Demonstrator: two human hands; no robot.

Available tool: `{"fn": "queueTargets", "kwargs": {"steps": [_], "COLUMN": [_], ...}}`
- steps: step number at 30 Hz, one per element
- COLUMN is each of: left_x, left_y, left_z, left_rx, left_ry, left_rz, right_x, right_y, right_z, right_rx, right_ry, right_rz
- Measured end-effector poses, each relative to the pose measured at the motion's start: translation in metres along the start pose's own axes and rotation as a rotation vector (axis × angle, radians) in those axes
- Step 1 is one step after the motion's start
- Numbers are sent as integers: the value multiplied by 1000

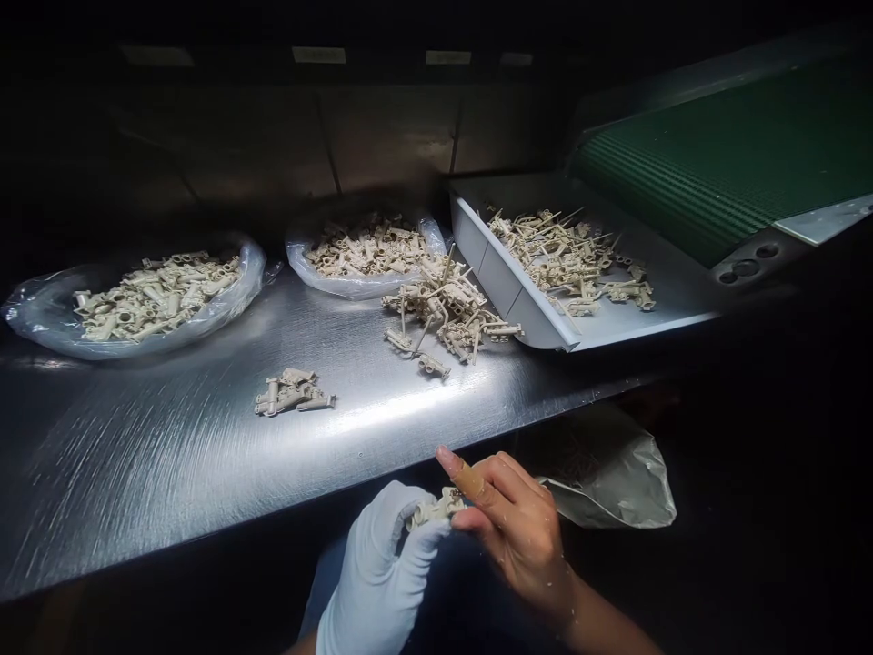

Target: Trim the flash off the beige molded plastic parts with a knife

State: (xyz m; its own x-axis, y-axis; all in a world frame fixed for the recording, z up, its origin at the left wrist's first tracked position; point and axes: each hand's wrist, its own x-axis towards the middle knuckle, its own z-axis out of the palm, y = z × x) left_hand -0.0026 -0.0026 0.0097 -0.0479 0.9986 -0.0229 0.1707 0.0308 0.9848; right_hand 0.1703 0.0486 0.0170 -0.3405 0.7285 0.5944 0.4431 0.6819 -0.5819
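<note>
My left hand [382, 569], in a white glove, pinches a beige moulded plastic part [428, 514] between thumb and fingers, just in front of the table edge. At the part's right end is my bare right hand [522, 518], its thumb against the part. The right index finger, wrapped in a tan band, sticks up and the other fingers are curled; what lies behind the thumb is hidden. Nearest on the table are a small pile of beige parts [293, 393] and a larger heap of parts with thin sprues [450, 309].
Two clear plastic bags hold beige parts, the left bag [252, 273] and the middle bag [355, 287]. A light grey tray [672, 305] with more sprued parts sits below a green conveyor belt [737, 146]. Under the metal table [205, 473] hangs a pale bag [631, 478].
</note>
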Motion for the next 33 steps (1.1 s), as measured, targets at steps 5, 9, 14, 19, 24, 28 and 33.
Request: {"fn": "queueTargets", "kwargs": {"steps": [5,9,14,19,24,28,33], "left_x": [2,8,15,16,17,15,11], "left_y": [2,2,-8,-15,-15,-14,-12], "left_z": [0,-4,-6,-7,-7,-4,0], "left_rx": [-124,-500,-684,-802,-842,-831,-756], "left_ry": [-18,-271,-603,-743,-749,-673,-509], "left_rz": [-117,-451,-578,-619,-616,-591,-542], "right_x": [0,0,0,0,1,0,3], "right_y": [-1,1,3,1,0,1,5], "right_z": [-1,-1,0,0,-2,-2,-5], "right_rx": [43,141,110,83,79,85,85], "right_ry": [-32,-29,-42,-57,-83,-86,-124], "right_rz": [-7,24,33,18,6,1,37]}}
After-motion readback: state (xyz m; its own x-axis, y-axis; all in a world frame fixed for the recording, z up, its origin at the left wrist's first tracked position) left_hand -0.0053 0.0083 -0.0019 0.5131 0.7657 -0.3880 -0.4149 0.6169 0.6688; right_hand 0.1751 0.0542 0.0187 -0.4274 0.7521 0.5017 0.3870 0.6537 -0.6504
